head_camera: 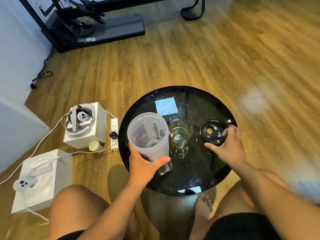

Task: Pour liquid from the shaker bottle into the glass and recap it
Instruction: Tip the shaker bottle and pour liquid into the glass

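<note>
Head cam, mid frame: my left hand (143,161) grips shaker bottle (149,135), glass (180,133) full; right hand (226,146) grips lid (213,131). Plan: set lid flat on rim, press till tight.

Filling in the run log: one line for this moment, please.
left hand: holds open shaker bottle | right hand: grips black lid | glass: holds liquid | recap pending

Body in view, head camera: two bare forearms, no sleeves, no watch, rings or wristbands seen on either. Left hand (143,161) and right hand (228,146) both bare, no gloves. Both thighs bare down to the knees. Black shorts (242,226), plain fabric, no logo or markings legible; hem visible on right thigh, a sliver of the same black at left thigh. One bare foot (205,207), no sock or shoe, toes visible
</note>
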A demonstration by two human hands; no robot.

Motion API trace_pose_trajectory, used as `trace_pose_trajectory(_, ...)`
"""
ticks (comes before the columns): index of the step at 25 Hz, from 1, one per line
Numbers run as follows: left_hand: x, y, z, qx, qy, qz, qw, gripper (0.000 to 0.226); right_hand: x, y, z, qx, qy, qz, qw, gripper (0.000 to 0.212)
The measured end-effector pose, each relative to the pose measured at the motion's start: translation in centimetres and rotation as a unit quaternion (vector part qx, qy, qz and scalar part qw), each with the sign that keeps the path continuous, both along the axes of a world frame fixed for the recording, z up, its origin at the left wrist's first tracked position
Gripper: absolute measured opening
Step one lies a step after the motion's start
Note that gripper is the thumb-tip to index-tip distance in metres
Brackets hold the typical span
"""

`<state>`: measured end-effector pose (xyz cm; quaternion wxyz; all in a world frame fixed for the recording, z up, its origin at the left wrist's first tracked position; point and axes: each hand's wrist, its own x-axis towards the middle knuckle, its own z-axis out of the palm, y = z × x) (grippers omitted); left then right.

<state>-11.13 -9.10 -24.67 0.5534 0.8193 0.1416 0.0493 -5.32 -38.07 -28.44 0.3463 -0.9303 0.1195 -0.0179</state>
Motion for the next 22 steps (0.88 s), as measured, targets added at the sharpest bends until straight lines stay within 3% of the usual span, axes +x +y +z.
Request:
trace_pose_trajectory(5,0.8,0.1,0.1,0.012,-0.017,0.0,1.0,0.109,-0.3,-0.3,-0.9,-0.009,0.009,0.027,1.0,0.067)
trace_pose_trajectory(9,0.9,1.1,1.3,0.063,-0.015,-0.027,0.998,0.108,-0.9,-0.6,-1.4,0.009,0.003,0.055,0.998,0.032)
trace_pose_trajectory(12,0.6,2.4,2.1,0.107,-0.007,-0.058,0.992,0.113,-1.4,-0.1,-1.2,0.047,0.0,0.039,0.998,0.044)
trace_pose_trajectory(15,0.7,3.6,3.3,0.163,-0.009,-0.082,0.983,0.113,-1.6,0.1,-0.8,0.134,0.018,-0.048,0.99,0.058)
trace_pose_trajectory(17,1.1,4.3,4.1,0.191,-0.007,-0.095,0.977,0.109,-1.4,0.1,-1.0,0.253,0.038,-0.108,0.961,0.06)
trace_pose_trajectory(19,1.6,4.6,5.0,0.215,-0.008,-0.111,0.97,0.106,-1.4,0.3,-0.6,0.388,0.083,-0.155,0.905,0.055)
trace_pose_trajectory(22,2.1,4.8,6.0,0.246,-0.009,-0.14,0.959,0.102,-1.7,0.8,0.4,0.473,0.128,-0.163,0.856,0.043)
